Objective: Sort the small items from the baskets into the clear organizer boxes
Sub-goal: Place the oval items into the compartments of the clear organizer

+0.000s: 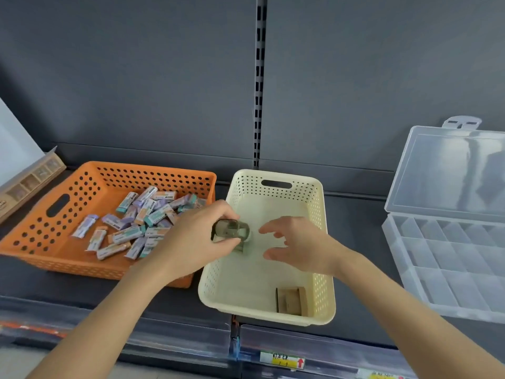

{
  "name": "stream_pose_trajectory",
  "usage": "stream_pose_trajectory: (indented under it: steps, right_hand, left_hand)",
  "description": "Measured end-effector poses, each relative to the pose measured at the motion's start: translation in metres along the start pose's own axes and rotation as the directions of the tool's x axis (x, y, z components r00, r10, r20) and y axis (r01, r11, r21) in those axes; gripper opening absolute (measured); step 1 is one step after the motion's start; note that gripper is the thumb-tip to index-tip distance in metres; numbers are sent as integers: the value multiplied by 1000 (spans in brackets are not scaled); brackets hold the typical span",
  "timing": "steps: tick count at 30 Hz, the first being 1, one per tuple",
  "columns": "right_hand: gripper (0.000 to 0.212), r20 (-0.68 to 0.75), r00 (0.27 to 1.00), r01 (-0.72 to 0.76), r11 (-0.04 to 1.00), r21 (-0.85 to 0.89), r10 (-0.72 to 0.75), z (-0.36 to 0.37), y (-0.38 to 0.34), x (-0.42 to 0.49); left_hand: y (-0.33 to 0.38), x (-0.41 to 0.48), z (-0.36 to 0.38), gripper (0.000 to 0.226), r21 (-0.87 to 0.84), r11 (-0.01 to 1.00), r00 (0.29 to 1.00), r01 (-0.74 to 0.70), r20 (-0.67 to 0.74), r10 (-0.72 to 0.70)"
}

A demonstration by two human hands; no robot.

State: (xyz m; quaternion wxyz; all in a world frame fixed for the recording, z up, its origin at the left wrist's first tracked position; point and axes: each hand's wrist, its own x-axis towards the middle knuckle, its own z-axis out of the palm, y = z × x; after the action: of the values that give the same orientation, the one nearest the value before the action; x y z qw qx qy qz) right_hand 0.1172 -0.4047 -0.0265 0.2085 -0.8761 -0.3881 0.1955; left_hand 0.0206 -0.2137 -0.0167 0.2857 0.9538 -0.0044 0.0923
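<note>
left hand (196, 242) grips small dark clear item (231, 229) over cream basket (325, 269); right hand (297, 244) spread, holding nothing | orange basket (54, 206) left; clear organizer box (448, 258) right, lid up

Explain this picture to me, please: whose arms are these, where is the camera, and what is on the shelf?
There is no machine here: a person works with bare hands, and the picture comes from a camera worn on their head, looking down. On the dark shelf stand an orange basket holding small wrapped packets, a cream basket with a brown cardboard piece in its near corner, and, at the right, a clear organizer box with its lid open. The left hand grips a small smoky translucent item above the cream basket. The right hand is open and empty beside it.
</note>
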Motion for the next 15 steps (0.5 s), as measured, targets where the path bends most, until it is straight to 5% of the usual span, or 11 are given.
stream_pose_trajectory:
  steps: [8,15]
  right_hand:
    - [22,123,992,50,983,-179,-28,19,-19,46]
    - [18,8,999,-50,982,-184,52,3,-4,47]
  left_hand:
    - [-3,-7,-1,21,-89,995,997,-37,-66,31]
    - [7,-7,4,20,-114,991,996,-64,46,70]
